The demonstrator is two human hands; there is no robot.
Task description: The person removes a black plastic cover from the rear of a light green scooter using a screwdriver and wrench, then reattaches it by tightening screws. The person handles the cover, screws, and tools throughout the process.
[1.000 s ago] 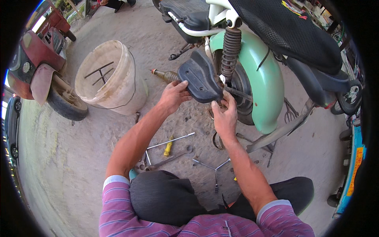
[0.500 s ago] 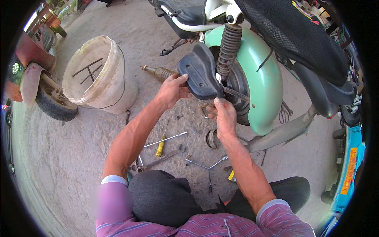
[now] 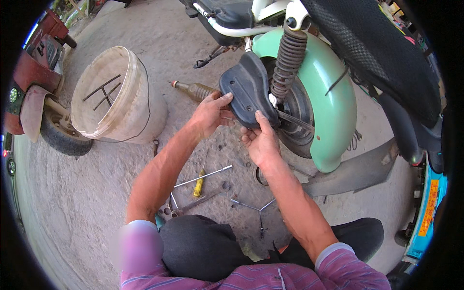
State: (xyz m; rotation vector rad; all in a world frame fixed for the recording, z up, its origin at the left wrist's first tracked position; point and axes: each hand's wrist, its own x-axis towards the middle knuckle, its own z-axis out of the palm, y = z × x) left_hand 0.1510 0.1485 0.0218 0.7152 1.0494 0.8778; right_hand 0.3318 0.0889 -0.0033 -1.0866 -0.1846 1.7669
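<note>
A black plastic cover (image 3: pixel 247 89) with small screw holes sits against the side of a two-wheeler's rear wheel (image 3: pixel 296 116). My left hand (image 3: pixel 210 113) grips its left edge, thumb on the face and fingers behind. At the lower edge my right hand (image 3: pixel 262 140) pinches the cover, its thumb on the front. A coil-spring shock absorber (image 3: pixel 289 63) stands just right of the cover, in front of a mint-green fender (image 3: pixel 333 101). Behind my left hand lies a glass bottle (image 3: pixel 193 90). What lies behind the cover is hidden.
On the concrete below my hands lie a yellow-handled screwdriver (image 3: pixel 198 186), a wrench (image 3: pixel 203 199) and a three-armed socket wrench (image 3: pixel 261 211). A white bucket (image 3: pixel 154 106) with metal bars stands at left. A dark flap (image 3: pixel 353 169) extends beneath the fender.
My right hand has shifted left and up along the cover's lower edge, its thumb now higher on the face. The left hand keeps its hold on the cover.
</note>
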